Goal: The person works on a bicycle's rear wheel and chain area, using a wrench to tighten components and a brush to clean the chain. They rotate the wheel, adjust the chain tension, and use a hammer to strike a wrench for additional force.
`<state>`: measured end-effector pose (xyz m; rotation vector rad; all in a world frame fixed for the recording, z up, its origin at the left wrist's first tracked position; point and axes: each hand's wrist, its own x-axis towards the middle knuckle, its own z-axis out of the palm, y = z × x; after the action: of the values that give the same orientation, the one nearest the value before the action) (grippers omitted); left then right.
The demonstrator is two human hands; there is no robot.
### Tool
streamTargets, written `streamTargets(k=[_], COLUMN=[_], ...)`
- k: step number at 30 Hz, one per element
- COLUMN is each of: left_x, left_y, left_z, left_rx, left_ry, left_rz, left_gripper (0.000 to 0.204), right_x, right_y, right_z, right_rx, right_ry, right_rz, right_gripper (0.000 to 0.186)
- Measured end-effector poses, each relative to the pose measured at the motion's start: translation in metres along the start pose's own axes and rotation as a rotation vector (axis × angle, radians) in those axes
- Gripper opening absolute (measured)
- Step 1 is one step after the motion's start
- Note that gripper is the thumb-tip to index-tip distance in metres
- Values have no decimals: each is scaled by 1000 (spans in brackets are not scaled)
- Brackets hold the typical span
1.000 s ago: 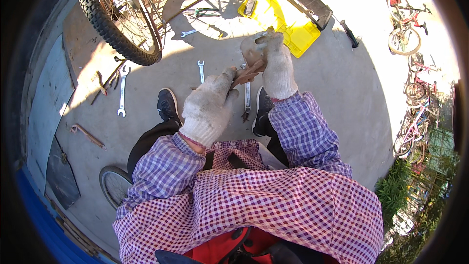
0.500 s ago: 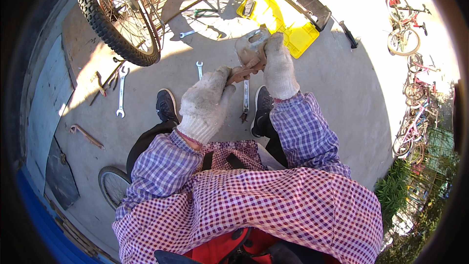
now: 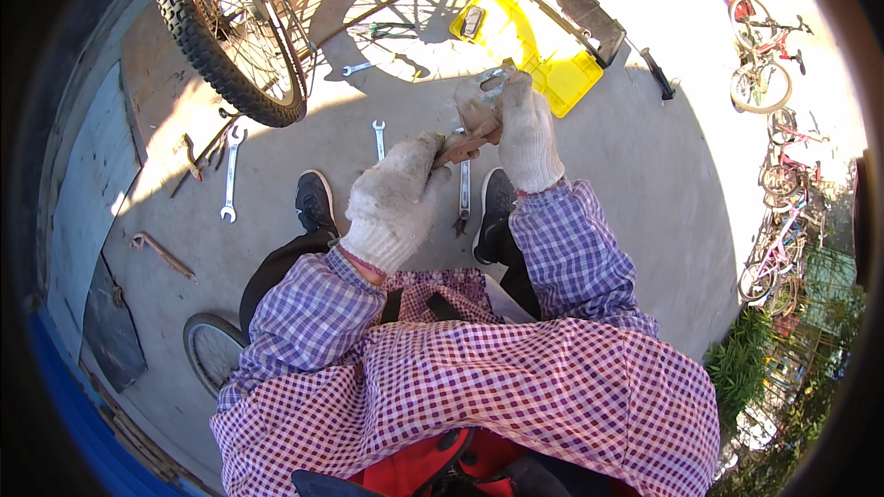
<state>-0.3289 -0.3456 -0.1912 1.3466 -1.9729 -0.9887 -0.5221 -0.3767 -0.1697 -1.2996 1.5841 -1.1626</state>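
Note:
In white knit gloves, both hands are raised in front of me over the floor. My right hand (image 3: 531, 136) is closed on the far side of a dusty tan-brown piece with an oval hole (image 3: 476, 109), whose exact kind I cannot make out. The closed fingers of my left hand (image 3: 393, 201) grip its narrow near end. Beneath the hands lies a long metal tool (image 3: 464, 189), partly hidden, between my dark shoes. A small spanner (image 3: 378, 136) rests just beyond my left hand.
A bicycle wheel (image 3: 198, 60) stands at the far left. Near it lie a large spanner (image 3: 232, 175), pliers (image 3: 191, 158) and another spanner (image 3: 357, 68). An open yellow-lidded toolbox (image 3: 562, 83) sits ahead. A rusty bar (image 3: 166, 256) lies left; several bicycles (image 3: 762, 74) stand at the right.
The piece and both hands have shifted slightly right and nearer to me. Both hands keep their grip. The whole view has moved a little.

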Motion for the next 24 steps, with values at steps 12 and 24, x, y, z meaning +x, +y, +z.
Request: streamTargets(k=[12,24], left_x=[5,6], left_y=[-19,-10], left_z=[10,-5], left_rx=[-325,-869], left_ry=[37,-117], left_rz=[-70,-335], left_gripper=[41,37], right_x=[4,11], right_y=[5,5], right_z=[7,3], right_rx=[505,440], right_ry=[-264,-295], right_rz=[78,190], right_gripper=[74,54])
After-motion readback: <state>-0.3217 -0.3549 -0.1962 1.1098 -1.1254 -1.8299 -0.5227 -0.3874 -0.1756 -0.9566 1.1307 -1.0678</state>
